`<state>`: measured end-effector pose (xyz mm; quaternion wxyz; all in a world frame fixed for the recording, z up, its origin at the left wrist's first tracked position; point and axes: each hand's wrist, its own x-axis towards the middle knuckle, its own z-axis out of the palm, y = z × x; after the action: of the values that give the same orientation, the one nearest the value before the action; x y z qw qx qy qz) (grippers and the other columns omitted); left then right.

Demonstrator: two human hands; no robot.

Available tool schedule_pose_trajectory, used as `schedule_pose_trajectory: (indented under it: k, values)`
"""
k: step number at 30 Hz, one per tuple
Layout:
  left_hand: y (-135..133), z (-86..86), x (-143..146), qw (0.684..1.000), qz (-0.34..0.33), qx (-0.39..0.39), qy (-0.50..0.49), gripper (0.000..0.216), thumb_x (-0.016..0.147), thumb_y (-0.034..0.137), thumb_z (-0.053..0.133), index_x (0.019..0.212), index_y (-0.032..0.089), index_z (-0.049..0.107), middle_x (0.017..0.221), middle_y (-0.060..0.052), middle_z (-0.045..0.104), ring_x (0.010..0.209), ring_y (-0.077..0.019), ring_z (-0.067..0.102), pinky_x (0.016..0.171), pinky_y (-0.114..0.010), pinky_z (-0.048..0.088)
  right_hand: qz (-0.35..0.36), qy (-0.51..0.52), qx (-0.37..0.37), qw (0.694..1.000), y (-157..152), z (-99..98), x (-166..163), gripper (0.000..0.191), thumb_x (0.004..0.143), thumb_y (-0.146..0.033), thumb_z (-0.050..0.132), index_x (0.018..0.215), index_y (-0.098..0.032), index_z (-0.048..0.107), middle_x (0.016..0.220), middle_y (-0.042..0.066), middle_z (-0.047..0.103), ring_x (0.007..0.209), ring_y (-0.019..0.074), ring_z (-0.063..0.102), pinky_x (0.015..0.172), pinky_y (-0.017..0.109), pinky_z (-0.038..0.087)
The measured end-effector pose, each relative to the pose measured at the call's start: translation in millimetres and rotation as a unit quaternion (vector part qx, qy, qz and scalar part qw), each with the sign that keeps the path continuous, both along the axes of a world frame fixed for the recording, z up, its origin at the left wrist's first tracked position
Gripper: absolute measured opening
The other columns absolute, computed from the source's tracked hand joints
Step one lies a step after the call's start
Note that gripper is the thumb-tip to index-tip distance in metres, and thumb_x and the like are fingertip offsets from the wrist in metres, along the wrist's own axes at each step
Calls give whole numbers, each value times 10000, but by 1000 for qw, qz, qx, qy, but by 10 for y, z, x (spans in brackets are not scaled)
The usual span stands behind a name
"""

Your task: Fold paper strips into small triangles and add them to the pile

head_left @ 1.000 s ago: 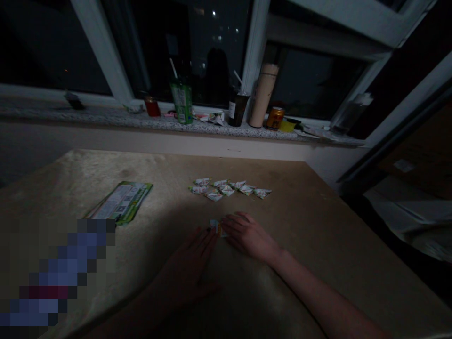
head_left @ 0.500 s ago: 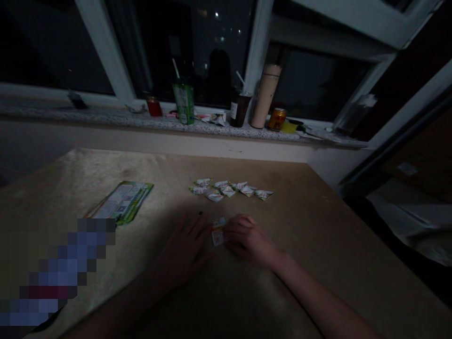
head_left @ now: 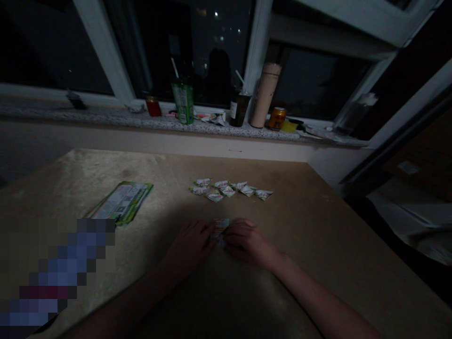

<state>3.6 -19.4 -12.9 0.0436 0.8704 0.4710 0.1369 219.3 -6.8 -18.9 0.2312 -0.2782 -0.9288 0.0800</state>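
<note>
A small printed piece of paper or wrapper (head_left: 221, 226) lies on the table between my hands, its top part showing. My left hand (head_left: 192, 242) has its fingers curled and its fingertips and thumb at the left edge of the piece. At the right edge, my right hand (head_left: 247, 238) is closed, fingers bent down over the piece. Part of the piece is hidden under the fingers. Beyond my hands lie several small folded triangular packets (head_left: 228, 190), white and green, in a loose group.
A stack of flat green printed bags (head_left: 132, 202) lies to the left, near a pixelated patch. The windowsill (head_left: 116, 120) behind the table (head_left: 303, 197) holds a green cup (head_left: 183, 101), a dark cup (head_left: 239, 110), a pink flask (head_left: 265, 96), a can (head_left: 277, 118) and a red jar (head_left: 153, 107).
My left hand has drawn its spread fingers together and closed on the left edge of the printed piece. The piece appears shifted or folded slightly; my right hand stays in nearly the same place.
</note>
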Motion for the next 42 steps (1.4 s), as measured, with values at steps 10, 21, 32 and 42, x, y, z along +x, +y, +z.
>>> schedule_pose_trajectory:
  k: [10,21,32,42]
  values:
    - [8,-23,4,999,-8,-16,-48,332,949,284,387,1209,157,551,1106,-88,640,1003,-229,582,910,-387,431,-10,-9,11,1000,-34,5,-39,169,874,-277,559,1007,-207,638,978,60,678,964,188,586,870,330,408]
    - [-14,-35,6,972,39,-126,-196,369,924,299,396,1269,199,481,1179,-59,639,1020,-221,628,892,-368,483,-11,-26,27,999,-32,6,-50,218,860,-318,582,1039,-203,630,1014,71,667,1000,206,566,877,344,405]
    - [8,47,-2,927,68,-186,-318,500,868,329,499,1337,222,363,1120,-56,667,928,-238,669,843,-414,518,-1,-54,59,997,-49,57,-61,304,826,-240,574,1127,-197,591,1114,89,632,1074,234,517,949,390,376]
    - [34,-34,-57,992,42,6,-122,277,895,219,477,1163,229,550,1187,-59,537,1021,-213,576,880,-352,474,-6,-62,49,997,-37,36,-41,269,807,-214,575,1071,-199,626,1008,75,633,991,218,518,918,370,377]
